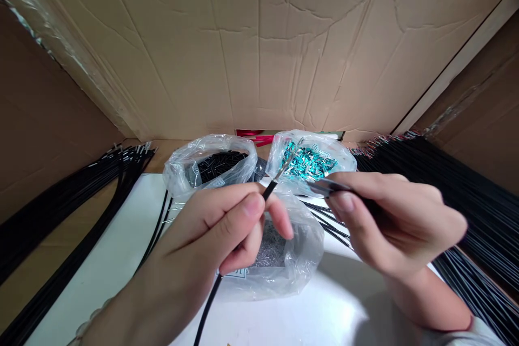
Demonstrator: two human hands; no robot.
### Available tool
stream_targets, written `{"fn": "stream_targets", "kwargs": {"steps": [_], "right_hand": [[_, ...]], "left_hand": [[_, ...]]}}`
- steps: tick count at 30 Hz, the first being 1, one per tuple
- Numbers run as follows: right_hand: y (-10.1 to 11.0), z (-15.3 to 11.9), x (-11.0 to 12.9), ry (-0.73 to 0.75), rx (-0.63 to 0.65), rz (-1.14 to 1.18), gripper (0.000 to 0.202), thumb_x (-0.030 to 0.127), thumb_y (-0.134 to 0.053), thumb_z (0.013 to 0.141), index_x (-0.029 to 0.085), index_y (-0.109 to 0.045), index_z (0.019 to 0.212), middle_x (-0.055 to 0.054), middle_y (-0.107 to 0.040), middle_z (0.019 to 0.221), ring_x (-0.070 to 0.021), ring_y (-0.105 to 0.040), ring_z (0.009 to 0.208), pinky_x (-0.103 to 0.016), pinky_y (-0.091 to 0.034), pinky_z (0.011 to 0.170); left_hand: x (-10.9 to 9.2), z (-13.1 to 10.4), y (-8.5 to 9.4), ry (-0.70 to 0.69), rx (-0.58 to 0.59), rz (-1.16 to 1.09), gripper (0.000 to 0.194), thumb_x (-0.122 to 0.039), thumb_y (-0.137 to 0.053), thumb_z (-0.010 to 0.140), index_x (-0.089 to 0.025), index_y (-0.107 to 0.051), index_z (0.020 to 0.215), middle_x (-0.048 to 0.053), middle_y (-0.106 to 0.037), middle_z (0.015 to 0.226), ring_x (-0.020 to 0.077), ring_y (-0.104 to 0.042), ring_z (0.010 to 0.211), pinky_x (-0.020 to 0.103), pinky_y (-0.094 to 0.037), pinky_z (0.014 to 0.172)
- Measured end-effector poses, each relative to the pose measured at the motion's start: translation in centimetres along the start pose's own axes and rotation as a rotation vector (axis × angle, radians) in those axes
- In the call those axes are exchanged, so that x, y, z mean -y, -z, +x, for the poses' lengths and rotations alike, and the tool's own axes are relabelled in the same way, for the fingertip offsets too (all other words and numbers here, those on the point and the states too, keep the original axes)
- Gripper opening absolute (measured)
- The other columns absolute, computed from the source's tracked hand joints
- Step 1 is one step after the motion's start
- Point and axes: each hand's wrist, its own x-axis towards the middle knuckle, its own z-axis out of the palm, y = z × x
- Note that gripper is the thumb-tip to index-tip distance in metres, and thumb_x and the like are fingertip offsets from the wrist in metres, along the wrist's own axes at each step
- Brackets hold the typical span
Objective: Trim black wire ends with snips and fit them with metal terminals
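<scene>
Between its thumb and forefinger my left hand (239, 227) pinches a black cable (208, 307). The cable's upper end points up and to the right, with a thin silvery metal tip (286, 165) sticking out of the black sheath. To the right, my right hand (389, 221) is closed on a thin, flat dark tool (330, 187). Its kind is unclear, as the fingers hide most of it. The tool's end points left toward the cable tip, apart from it. Below the hands lies a clear plastic bag (304, 265) of small, thin silvery pieces, partly hidden by my left hand.
Behind stand one clear bag (178, 167) with short black tubes and another clear bag (344, 159) with small teal-and-silver pieces. Long black cables (109, 173) lie left, and a larger cable bundle (438, 173) lies right. Cardboard walls (259, 54) enclose the white work surface (263, 324).
</scene>
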Motion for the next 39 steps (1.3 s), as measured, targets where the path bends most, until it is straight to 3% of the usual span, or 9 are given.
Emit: {"fn": "stream_targets", "kwargs": {"steps": [5, 11, 18, 23, 29, 33, 39], "right_hand": [[-1.3, -0.2, -0.3, 0.092, 0.020, -0.127, 0.012, 0.009, -0.061, 0.095, 0.016, -0.071, 0.093, 0.003, -0.062, 0.056, -0.0109, -0.055, 0.043, -0.023, -0.046, 0.043], [-1.6, -0.8, -0.3, 0.096, 0.001, -0.180, 0.011, 0.012, -0.064, 0.095, 0.018, -0.072, 0.099, 0.000, -0.070, 0.063, -0.0159, -0.068, 0.055, -0.026, -0.054, 0.051], [-1.5, -1.0, -0.1, 0.078, 0.009, -0.165, 0.010, 0.011, -0.066, 0.094, 0.017, -0.072, 0.098, 0.001, -0.069, 0.061, -0.0130, -0.063, 0.049, -0.025, -0.051, 0.045], [-1.8, -0.6, -0.7, 0.047, 0.016, -0.099, 0.014, 0.007, -0.064, 0.093, 0.017, -0.072, 0.096, 0.001, -0.073, 0.066, -0.0116, -0.063, 0.047, -0.023, -0.051, 0.043], [-1.7, 0.0, -0.6, -0.083, 0.072, 0.225, 0.016, 0.013, -0.062, 0.095, 0.019, -0.074, 0.086, 0.002, -0.072, 0.061, -0.0090, -0.060, 0.043, -0.018, -0.051, 0.042], [-1.9, -0.2, -0.4, -0.076, -0.053, 0.130, 0.018, 0.006, -0.062, 0.093, 0.018, -0.074, 0.088, 0.000, -0.075, 0.068, -0.0108, -0.067, 0.051, -0.018, -0.057, 0.050], [-2.3, -0.6, -0.6, 0.042, -0.035, -0.048, 0.014, 0.007, -0.061, 0.094, 0.017, -0.071, 0.094, 0.002, -0.068, 0.061, -0.0098, -0.061, 0.047, -0.020, -0.054, 0.047]], "left_hand": [[0.6, -0.3, -0.6, -0.024, -0.086, 0.079, 0.041, -0.057, -0.041, 0.107, -0.027, -0.065, 0.093, -0.006, -0.036, 0.059, 0.0108, -0.036, 0.054, 0.023, -0.034, 0.053], [0.3, -0.3, -0.3, -0.098, -0.040, 0.071, 0.038, -0.053, -0.043, 0.107, -0.027, -0.065, 0.091, -0.007, -0.031, 0.057, 0.0102, -0.028, 0.050, 0.023, -0.026, 0.047], [0.2, -0.1, -0.3, -0.108, -0.023, 0.049, 0.032, -0.045, -0.045, 0.108, -0.028, -0.067, 0.091, -0.007, -0.026, 0.056, 0.0096, -0.024, 0.049, 0.021, -0.021, 0.043], [0.1, 0.6, -0.3, -0.058, -0.086, 0.017, 0.033, -0.039, -0.046, 0.106, -0.024, -0.063, 0.082, -0.007, -0.028, 0.055, 0.0098, -0.024, 0.049, 0.022, -0.019, 0.043], [0.2, 1.3, -0.2, 0.094, 0.086, -0.263, 0.037, -0.048, -0.046, 0.105, -0.021, -0.057, 0.081, -0.009, -0.026, 0.050, 0.0080, -0.018, 0.046, 0.024, -0.015, 0.045], [0.1, 1.2, -0.3, 0.133, 0.141, -0.384, 0.040, -0.047, -0.045, 0.106, -0.021, -0.053, 0.076, -0.009, -0.023, 0.049, 0.0058, -0.013, 0.043, 0.021, -0.011, 0.041], [-0.1, 1.2, -0.1, 0.126, 0.187, -0.398, 0.040, -0.045, -0.048, 0.105, -0.021, -0.053, 0.074, -0.010, -0.025, 0.048, 0.0054, -0.014, 0.041, 0.020, -0.012, 0.039]]}}
